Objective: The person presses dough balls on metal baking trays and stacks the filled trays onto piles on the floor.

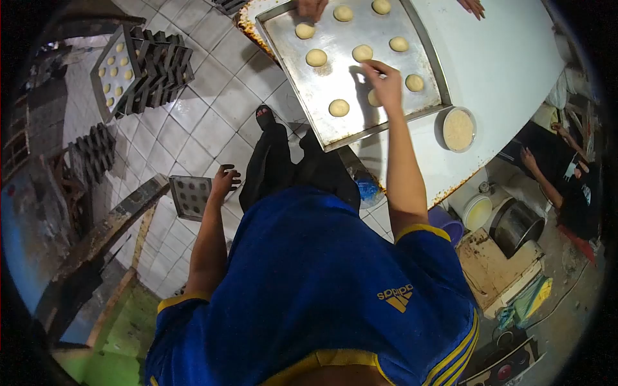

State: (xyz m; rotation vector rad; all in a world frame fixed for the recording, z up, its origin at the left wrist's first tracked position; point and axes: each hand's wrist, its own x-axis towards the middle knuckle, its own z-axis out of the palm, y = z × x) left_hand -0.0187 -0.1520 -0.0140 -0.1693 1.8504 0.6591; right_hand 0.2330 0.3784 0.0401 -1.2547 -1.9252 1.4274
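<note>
My right hand (384, 83) is over a metal tray (328, 138), its fingers drawn together in a pinch beside a pale round dough ball (362, 53). What the fingertips hold, if anything, is too small to tell. Another dough ball (374, 98) is partly hidden by this hand. Several more balls sit spaced apart on the tray, among them one (338, 108) near its front edge. Right of the tray stands a round container (459, 129) of beige crumbly material. Down at my left side, my left hand (225, 183) hangs with its fingers apart, holding nothing.
Another person's hand (312, 8) is over the tray's far edge; a further hand (473, 8) is at the table's far side. Stacked trays (158, 71) stand on the tiled floor at left. At right are buckets (477, 212), a large pot (517, 226) and a person in black (573, 186).
</note>
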